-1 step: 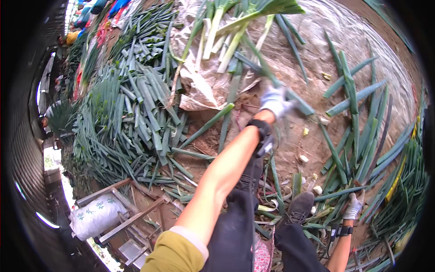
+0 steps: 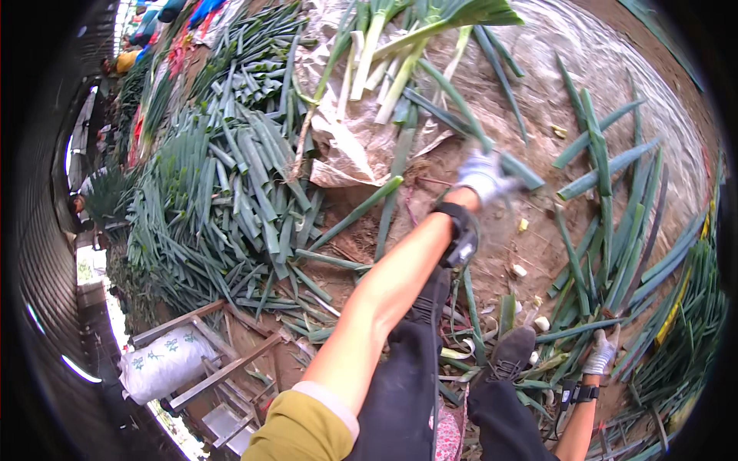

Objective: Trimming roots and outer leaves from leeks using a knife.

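Note:
My left hand (image 2: 480, 177), in a pale glove, reaches over the dirt in the upper middle. Motion blurs its fingers. A long green leek leaf (image 2: 457, 96) runs down to that hand and meets it at the knuckles; whether it is gripped is unclear. Another cut leek top (image 2: 523, 170) passes behind the hand. Beyond lie several leeks (image 2: 377, 65) with white stems. Low on the right, my gloved right hand (image 2: 600, 355) has two fingers apart, close beside the end of a flat-lying green leaf (image 2: 573, 329). Nothing shows clearly between those fingers.
A large heap of cut leek greens (image 2: 223, 184) fills the left. Loose leaves (image 2: 600, 146) and a thick pile (image 2: 688, 307) lie to the right. A wooden frame (image 2: 231, 369) stands beside a white roll (image 2: 165, 363) at lower left. My shoe (image 2: 509, 349) rests among scraps.
My left hand has shifted slightly to the right, and the end of the leek leaf by it moved along. The whole view has slid a little. My right hand stays in place.

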`<state>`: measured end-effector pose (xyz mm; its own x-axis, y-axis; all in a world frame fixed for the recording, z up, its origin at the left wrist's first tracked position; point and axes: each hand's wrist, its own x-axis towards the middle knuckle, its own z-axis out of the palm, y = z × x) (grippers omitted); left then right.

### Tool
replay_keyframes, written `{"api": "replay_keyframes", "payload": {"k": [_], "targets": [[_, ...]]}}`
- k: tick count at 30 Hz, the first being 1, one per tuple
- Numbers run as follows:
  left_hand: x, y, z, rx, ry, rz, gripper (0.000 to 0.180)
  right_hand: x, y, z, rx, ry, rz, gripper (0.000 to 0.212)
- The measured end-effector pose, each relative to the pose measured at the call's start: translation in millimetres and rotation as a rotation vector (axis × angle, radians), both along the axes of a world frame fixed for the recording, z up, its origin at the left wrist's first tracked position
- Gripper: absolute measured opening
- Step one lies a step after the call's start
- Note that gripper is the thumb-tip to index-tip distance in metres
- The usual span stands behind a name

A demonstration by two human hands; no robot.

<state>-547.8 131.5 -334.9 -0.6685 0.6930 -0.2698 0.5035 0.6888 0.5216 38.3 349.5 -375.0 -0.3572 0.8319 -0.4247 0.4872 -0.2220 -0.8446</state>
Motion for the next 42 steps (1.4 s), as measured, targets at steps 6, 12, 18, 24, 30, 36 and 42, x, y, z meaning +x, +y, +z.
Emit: {"api": "replay_keyframes", "payload": {"k": [6, 12, 18, 24, 30, 36, 42], "targets": [[167, 7, -4, 0.127, -0.517, -0.787, 0.079, 3, -12, -5, 0.014, -0.051, -0.069, 0.065], [212, -38, 39, 0.046, -0.589, -0.718, 0.061, 12, -7, 24, 0.271, -0.126, 0.015, 0.062], [210, -77, 24, 0.003, -0.540, -0.655, 0.031, -77, -47, 98, 0.157, 0.178, 0.099, 0.037], [236, -73, 87, 0.124, -1.083, -0.544, 0.101, -182, -141, 143, -0.116, 0.394, 0.156, 0.062], [251, -84, 85, 0.420, -1.385, -0.194, 0.050, -248, -181, 175, -0.172, 0.505, 0.215, 0.080], [206, -97, 128, 0.307, -1.276, -0.240, 0.029, -214, -175, 187, -0.093, 0.271, 0.457, 0.089], [123, -134, 232, 0.324, -0.639, -0.348, 0.027, -169, -174, 270, 0.035, 0.127, 0.538, 0.065]]}}
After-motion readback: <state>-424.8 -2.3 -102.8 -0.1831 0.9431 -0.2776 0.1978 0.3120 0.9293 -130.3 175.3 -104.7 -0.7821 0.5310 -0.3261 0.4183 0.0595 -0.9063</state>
